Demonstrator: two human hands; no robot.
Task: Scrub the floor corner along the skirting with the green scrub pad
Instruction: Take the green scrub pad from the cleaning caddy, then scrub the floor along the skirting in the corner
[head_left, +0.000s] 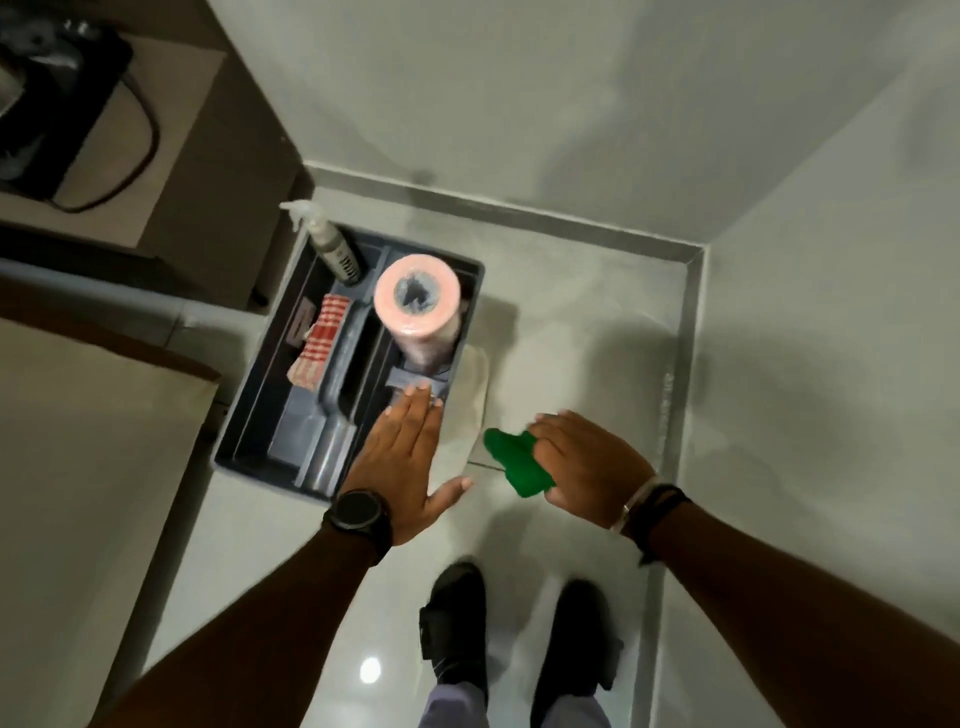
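My right hand (587, 467) grips the green scrub pad (514, 460), which sticks out to the left of my fingers, well above the pale tiled floor. My left hand (402, 457) is flat and open, fingers together, hovering over the near right edge of a dark caddy (260, 447). The floor corner (685, 265) lies ahead to the right, where the grey skirting (519, 215) along the back wall meets the skirting on the right wall. Both hands are short of the corner.
The caddy holds a spray bottle (332, 244), a pink roll (418, 306) and a red-checked cloth (319, 340). A pale cloth (472, 395) lies on the floor beside it. Furniture stands at left. My two dark shoes (457, 623) are below.
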